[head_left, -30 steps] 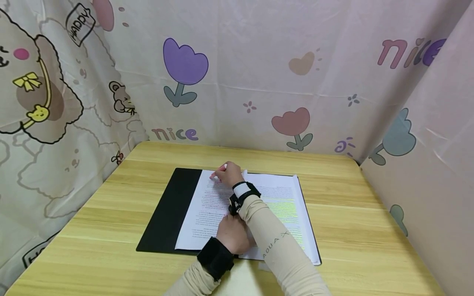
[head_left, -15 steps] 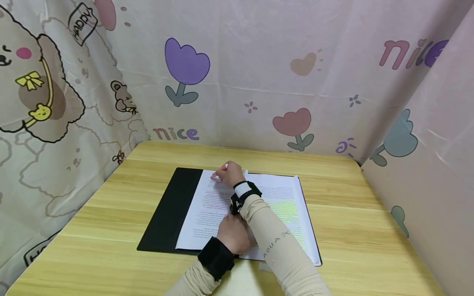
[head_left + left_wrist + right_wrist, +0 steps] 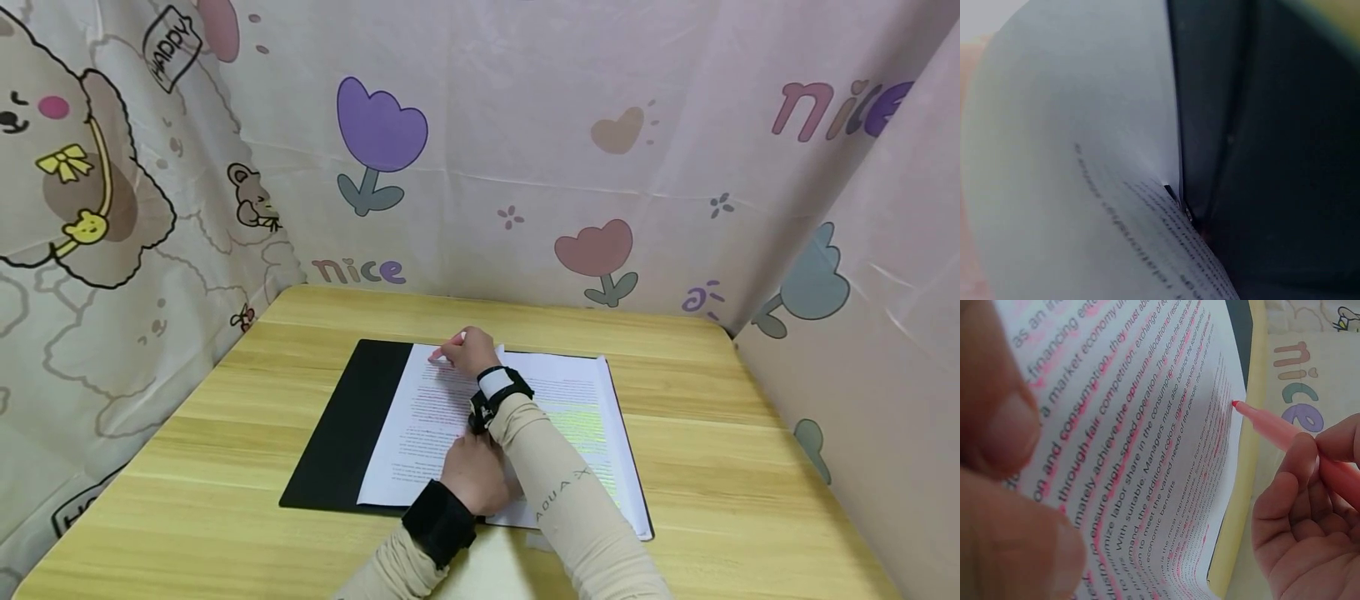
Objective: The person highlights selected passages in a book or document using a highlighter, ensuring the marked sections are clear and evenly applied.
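In the head view, my right hand pinches a pink highlighter between thumb and fingers. The right wrist view shows its red-pink tip at the edge of the printed page, close to the far lines of text. Many lines there carry pink strokes. My left hand rests on the near part of this page, by the folder's middle. Its fingertips lie on the paper in the right wrist view. The left wrist view has the paper bulging up close to the camera.
The pages lie in an open black folder on a wooden table. A right-hand page bears yellow-green highlighting, partly covered by the right sleeve. Behind the table hangs a patterned curtain, with more cloth at both sides.
The view has shifted slightly, so the scene sits a little further right. Both hands keep nearly the same place on the page, the highlighter still in the right one.
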Demonstrator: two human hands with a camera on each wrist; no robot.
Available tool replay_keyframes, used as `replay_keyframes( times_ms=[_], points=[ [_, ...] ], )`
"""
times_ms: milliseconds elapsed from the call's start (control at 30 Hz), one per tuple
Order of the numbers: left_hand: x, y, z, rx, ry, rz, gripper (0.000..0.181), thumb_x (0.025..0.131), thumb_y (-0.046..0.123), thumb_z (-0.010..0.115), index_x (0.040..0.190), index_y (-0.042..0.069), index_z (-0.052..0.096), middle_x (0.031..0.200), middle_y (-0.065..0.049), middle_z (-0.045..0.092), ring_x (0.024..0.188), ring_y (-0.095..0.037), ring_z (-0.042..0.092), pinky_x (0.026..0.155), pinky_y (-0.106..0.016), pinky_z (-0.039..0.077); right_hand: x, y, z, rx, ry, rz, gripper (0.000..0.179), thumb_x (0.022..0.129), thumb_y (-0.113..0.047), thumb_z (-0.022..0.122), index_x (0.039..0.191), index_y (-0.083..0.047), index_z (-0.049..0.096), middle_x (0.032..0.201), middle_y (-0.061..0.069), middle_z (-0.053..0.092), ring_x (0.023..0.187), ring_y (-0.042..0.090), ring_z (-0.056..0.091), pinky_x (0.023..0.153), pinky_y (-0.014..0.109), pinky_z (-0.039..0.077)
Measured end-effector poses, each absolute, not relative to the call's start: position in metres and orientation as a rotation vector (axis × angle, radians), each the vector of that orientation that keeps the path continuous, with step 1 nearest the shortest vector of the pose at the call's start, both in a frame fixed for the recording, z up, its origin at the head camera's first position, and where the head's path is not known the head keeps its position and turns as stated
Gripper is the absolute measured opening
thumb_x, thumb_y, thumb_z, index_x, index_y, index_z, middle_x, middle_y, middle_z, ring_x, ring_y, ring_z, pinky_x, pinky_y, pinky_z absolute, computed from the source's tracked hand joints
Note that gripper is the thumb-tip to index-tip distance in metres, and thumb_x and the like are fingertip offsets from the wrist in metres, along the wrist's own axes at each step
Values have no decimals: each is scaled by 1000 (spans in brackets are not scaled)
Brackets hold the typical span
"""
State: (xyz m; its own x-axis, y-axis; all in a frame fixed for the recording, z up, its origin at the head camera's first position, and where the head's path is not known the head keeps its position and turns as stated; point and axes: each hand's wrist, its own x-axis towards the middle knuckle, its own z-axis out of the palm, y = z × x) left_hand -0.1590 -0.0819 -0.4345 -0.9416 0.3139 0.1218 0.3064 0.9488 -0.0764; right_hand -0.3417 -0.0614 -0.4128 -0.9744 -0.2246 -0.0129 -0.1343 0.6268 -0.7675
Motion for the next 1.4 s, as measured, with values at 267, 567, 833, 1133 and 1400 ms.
replay_keyframes(
  times_ms=[267,567,833,1133,1400],
  points=[
    [-159,-81,-432,-459,-3028,21,76,85,46,68,137,-8,61,137,-26,60,131,-41,53,97,-39,50,-343,-57,-413,-299,2766,-1271,20,98,-16,68,81,-7,71,70,4,68,57,14,46,57,28,36],
    [-159,-82,-431,-473,-3054,13,87,90,60,63,143,-8,55,144,-26,56,137,-43,50,99,-40,50,-343,-54,-414,-309,2761,-1277,21,97,-17,67,78,-8,70,71,5,69,58,15,48,59,29,36],
    [-159,-81,-432,-439,-3054,-76,92,87,63,65,143,-10,54,146,-29,53,138,-42,49,99,-42,50,-342,-51,-413,-304,2746,-1288,21,98,-16,65,79,-9,69,83,14,75,57,14,46,59,28,36],
    [-160,-81,-432,-407,-3078,-206,93,86,63,68,141,-10,55,146,-32,51,138,-43,48,104,-47,48,-338,-46,-411,-314,2747,-1290,21,98,-16,65,83,-4,73,82,14,75,57,13,45,58,26,35],
    [-161,-81,-431,-376,-3089,-266,98,84,63,71,144,-12,52,150,-33,46,139,-42,48,106,-48,46,-340,-42,-413,-310,2767,-1294,22,97,-13,65,79,-3,71,78,16,74,55,13,45,55,27,35]
  ],
)
